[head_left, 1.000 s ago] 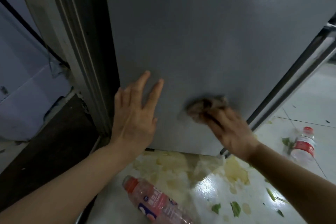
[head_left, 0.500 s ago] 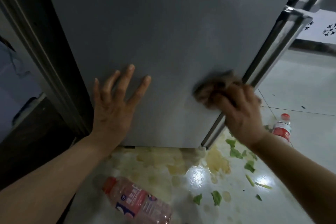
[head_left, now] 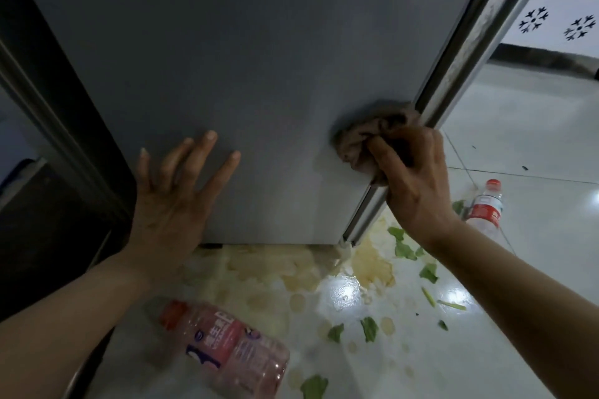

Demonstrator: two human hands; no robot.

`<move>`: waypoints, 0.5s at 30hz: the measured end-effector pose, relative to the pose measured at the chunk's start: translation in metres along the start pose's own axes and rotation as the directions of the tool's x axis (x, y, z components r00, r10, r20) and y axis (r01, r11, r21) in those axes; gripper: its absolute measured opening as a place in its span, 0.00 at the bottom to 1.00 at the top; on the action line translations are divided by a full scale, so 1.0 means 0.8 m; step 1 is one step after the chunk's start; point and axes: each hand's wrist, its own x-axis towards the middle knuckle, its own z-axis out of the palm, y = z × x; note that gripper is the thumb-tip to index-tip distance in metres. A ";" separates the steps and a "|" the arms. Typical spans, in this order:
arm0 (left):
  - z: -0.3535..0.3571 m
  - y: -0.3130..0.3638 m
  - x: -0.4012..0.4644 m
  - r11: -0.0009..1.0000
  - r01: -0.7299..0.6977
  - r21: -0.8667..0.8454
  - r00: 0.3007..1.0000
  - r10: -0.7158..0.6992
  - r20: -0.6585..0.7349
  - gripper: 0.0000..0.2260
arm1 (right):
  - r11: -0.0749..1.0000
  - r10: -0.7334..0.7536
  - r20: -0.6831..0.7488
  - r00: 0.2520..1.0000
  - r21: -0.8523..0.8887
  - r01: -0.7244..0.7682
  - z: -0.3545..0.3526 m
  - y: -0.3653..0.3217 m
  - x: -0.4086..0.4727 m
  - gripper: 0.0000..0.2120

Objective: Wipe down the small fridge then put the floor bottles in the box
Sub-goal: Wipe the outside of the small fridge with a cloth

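Where the tiled floor (head_left: 534,236) lies nearest the camera, a pink-labelled bottle (head_left: 227,350) rests on its side among yellowish spill stains (head_left: 369,262) and scattered green leaf scraps (head_left: 369,329). Just beyond it, the left hand (head_left: 171,201) presses flat against the grey side panel of the small fridge (head_left: 243,58), fingers (head_left: 201,152) spread wide and holding nothing. Across the panel, the right hand (head_left: 418,185) has its fingers curled tight around a brown cloth (head_left: 366,136), bunched against the fridge's lower right edge beside the metal trim (head_left: 466,52). Farther right, a red-labelled bottle (head_left: 486,207) lies on the floor, well apart from the first.
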 end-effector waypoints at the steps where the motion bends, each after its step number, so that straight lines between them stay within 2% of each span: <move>1: 0.009 0.001 -0.006 1.000 0.000 0.019 1.000 0.000 -0.001 0.40 | 1.000 0.017 -0.001 1.000 0.010 -0.017 0.006 -0.004 -0.003 0.11; 3: 0.018 0.002 -0.008 1.000 -0.002 0.014 1.000 0.002 -0.012 0.40 | 0.987 -0.150 0.089 0.985 -0.037 0.154 0.025 -0.002 -0.037 0.11; 4: 0.020 0.003 -0.008 1.000 0.001 0.022 1.000 -0.001 -0.013 0.40 | 0.977 -0.203 0.191 0.960 -0.030 0.213 0.034 -0.003 -0.056 0.13; 8: 0.023 0.004 -0.008 1.000 0.000 0.026 1.000 0.001 -0.027 0.38 | 0.937 -0.278 0.490 0.826 -0.053 0.346 0.056 -0.021 -0.102 0.19; 10: 0.023 0.001 -0.009 1.000 -0.011 0.016 1.000 0.012 -0.022 0.38 | 0.915 -0.303 0.590 0.748 -0.040 0.402 0.058 -0.036 -0.103 0.18; 11: 0.021 0.000 -0.008 1.000 -0.018 0.018 1.000 0.019 -0.025 0.38 | 0.916 -0.296 0.604 0.740 -0.042 0.400 0.056 -0.040 -0.098 0.17; 13: 0.021 -0.003 -0.007 0.997 -0.045 0.060 0.997 0.049 -0.059 0.36 | 0.936 -0.283 0.533 0.797 -0.028 0.351 0.045 -0.042 -0.080 0.15; 15: 0.020 -0.004 -0.007 0.998 -0.044 0.037 0.996 0.046 -0.070 0.35 | 0.975 -0.211 0.365 0.907 0.008 0.223 0.035 -0.045 -0.048 0.13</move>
